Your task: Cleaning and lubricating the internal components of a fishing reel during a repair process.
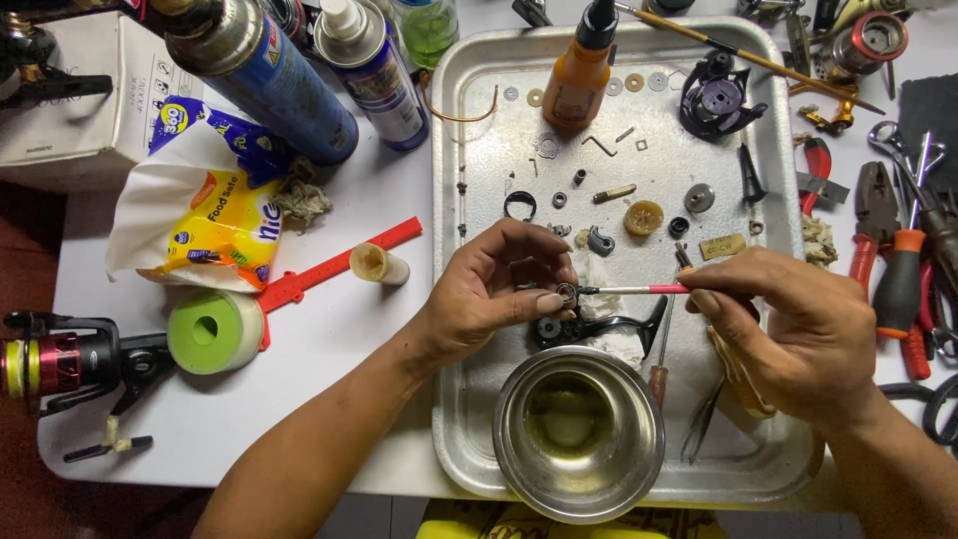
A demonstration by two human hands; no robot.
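Steel bowl sits nearest me on the tray, w/ some yellowish liquid in it. Just above it, my left hand pinches a small ring bearing btwn thumb & fingers, closed on its rim. It's tiny, hard, prob. oily & slippery, so I'd grip the outer edge only. My right hand is closed around a thin pink brush, tip touching the bearing. Farther back: small loose parts, an orange bottle, spray cans.
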